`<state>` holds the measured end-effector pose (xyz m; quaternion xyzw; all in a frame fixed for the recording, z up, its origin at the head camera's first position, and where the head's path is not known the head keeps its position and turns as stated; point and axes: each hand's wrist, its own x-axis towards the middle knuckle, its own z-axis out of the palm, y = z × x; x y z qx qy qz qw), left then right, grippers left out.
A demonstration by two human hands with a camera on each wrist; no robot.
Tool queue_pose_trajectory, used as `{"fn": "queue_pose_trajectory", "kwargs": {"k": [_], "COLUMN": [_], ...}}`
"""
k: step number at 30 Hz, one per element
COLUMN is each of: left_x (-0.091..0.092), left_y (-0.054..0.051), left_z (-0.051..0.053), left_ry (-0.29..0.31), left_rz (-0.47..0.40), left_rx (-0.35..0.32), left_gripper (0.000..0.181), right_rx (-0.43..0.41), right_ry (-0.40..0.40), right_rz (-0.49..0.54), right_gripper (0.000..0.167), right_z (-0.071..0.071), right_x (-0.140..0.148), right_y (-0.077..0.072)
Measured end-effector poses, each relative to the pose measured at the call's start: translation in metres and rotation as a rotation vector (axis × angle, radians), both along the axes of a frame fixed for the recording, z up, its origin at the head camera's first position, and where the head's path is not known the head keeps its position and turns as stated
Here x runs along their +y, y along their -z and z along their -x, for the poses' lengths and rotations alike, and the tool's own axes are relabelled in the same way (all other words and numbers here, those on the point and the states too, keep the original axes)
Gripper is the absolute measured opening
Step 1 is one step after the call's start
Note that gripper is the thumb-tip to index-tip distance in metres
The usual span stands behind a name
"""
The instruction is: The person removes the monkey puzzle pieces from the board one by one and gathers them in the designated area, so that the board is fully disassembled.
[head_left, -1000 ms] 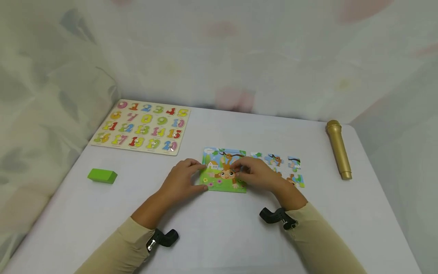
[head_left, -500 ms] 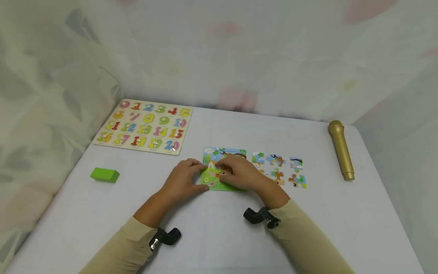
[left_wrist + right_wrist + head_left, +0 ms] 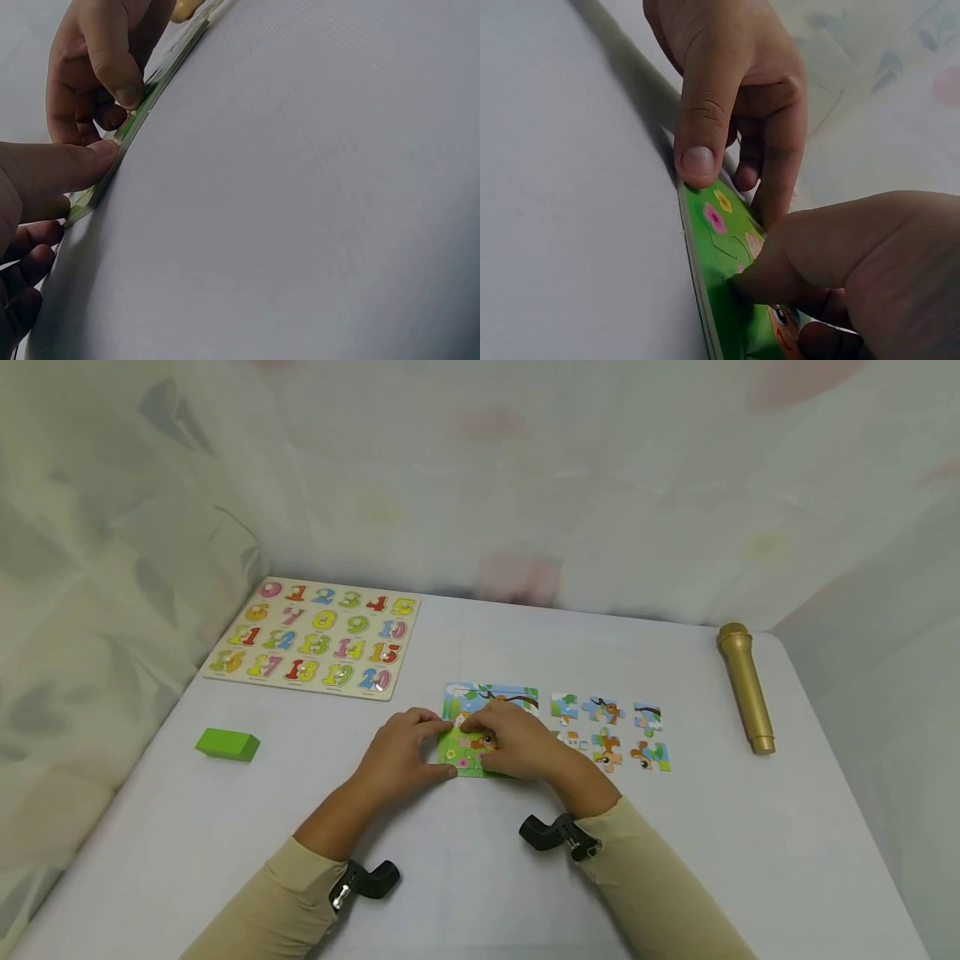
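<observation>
My left hand (image 3: 397,756) holds the left side of a small jigsaw puzzle board (image 3: 452,762) between thumb and forefinger. A monkey, grass and flowers are printed on it. Over the lower middle of the board is my right hand (image 3: 517,742), thumb and forefinger bent and touching the picture. In the right wrist view, that thumb (image 3: 757,281) rests on the green part, and a cut line shows near the pink flower. Whether it pinches a piece is hidden. Several loose puzzle pieces (image 3: 606,710) lie in two rows just right of the board.
A wooden number board (image 3: 311,639) lies at the back left. A green block (image 3: 228,744) lies left of my left hand. The gold microphone (image 3: 746,689) is at the far right. Patterned cloth (image 3: 480,477) hangs behind the white table (image 3: 465,885).
My right hand has moved left across the puzzle board, uncovering the loose pieces at its right. My left hand has stayed at the board's left side.
</observation>
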<state>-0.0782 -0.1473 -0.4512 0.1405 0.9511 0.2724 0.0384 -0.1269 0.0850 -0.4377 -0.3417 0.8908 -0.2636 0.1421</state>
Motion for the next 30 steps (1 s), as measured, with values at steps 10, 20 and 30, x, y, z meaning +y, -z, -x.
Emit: {"fn": "queue_pose_trajectory", "kwargs": {"k": [10, 20, 30], "left_x": [0.0012, 0.0037, 0.0033], "left_y": [-0.0014, -0.0049, -0.0043], "left_z": [-0.0007, -0.0036, -0.0037], "left_ry": [-0.004, -0.006, -0.006], "left_rz": [0.000, -0.003, 0.002], "left_rx": [0.011, 0.018, 0.025], "left_gripper": [0.070, 0.068, 0.066], "right_rx": [-0.042, -0.055, -0.182], "right_ry": [0.031, 0.037, 0.023], "right_rz": [0.056, 0.170, 0.275], "right_gripper": [0.047, 0.039, 0.032], "right_z": [-0.0011, -0.0043, -0.0075], "right_x": [0.0004, 0.0002, -0.0040], "right_y": [0.0004, -0.0015, -0.0021]}}
